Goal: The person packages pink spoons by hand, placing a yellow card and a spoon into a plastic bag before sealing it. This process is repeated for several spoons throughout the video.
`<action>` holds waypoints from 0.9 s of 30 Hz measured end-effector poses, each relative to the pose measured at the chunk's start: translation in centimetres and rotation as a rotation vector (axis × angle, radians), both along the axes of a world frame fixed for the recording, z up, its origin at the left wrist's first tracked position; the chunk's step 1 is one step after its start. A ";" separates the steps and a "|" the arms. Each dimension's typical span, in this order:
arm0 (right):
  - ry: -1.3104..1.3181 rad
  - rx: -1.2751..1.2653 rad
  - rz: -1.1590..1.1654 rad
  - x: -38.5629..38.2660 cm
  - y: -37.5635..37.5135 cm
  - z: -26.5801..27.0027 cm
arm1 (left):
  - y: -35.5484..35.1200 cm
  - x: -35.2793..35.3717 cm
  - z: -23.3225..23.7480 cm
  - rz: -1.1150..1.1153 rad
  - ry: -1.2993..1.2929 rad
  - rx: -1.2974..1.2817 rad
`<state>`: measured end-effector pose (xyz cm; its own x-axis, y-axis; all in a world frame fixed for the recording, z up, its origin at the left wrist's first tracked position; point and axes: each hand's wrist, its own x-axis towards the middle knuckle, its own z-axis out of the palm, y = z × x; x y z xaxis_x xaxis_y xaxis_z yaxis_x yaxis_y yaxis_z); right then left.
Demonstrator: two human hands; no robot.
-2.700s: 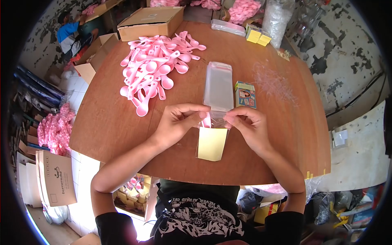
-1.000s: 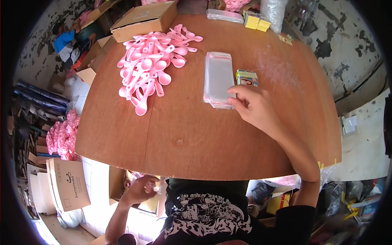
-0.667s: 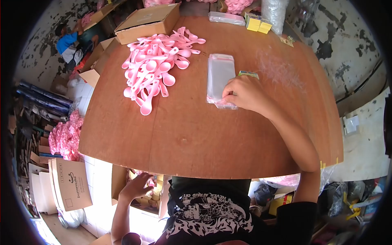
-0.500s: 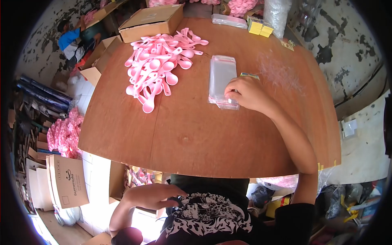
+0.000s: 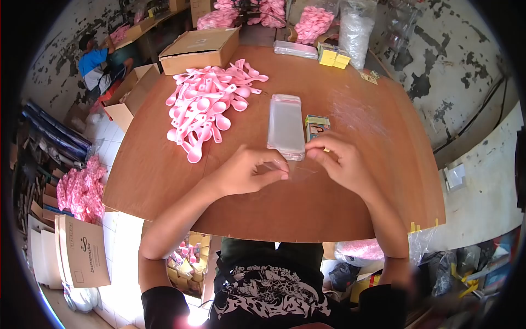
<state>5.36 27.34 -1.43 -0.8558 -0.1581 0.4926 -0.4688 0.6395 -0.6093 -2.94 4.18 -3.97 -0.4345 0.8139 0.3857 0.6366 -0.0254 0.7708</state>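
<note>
My left hand [image 5: 246,171] and my right hand [image 5: 338,163] pinch the two ends of one thin clear plastic bag [image 5: 298,170] just above the brown table [image 5: 350,203]. The bag is empty and hard to see. Right behind my fingers lies a stack of the same clear bags [image 5: 286,126]. A small printed box [image 5: 316,126] sits to the right of the stack, close to my right hand. A heap of pink plastic spoons [image 5: 206,103] covers the far left of the table.
A flat cardboard box [image 5: 200,49] stands behind the spoons. Yellow boxes [image 5: 333,56] and a clear packet [image 5: 296,49] sit at the table's far edge. Cartons and bags of pink goods [image 5: 79,189] lie on the floor at left, where another person [image 5: 93,63] crouches.
My left hand came up from below the table edge and now meets the right one. My right hand pulled one clear bag off the stack toward me.
</note>
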 end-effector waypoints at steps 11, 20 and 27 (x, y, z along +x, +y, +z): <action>0.033 0.353 -0.341 -2.9 6.0 -6.0 | -0.6 -2.2 -1.9 0.151 -0.702 0.206; -0.027 0.189 -0.243 -3.7 6.9 -6.0 | -1.0 -2.9 -3.2 0.165 -0.886 0.174; 0.183 -0.228 -0.360 -1.3 3.6 -2.7 | -0.9 -2.3 -3.0 0.253 -0.894 0.108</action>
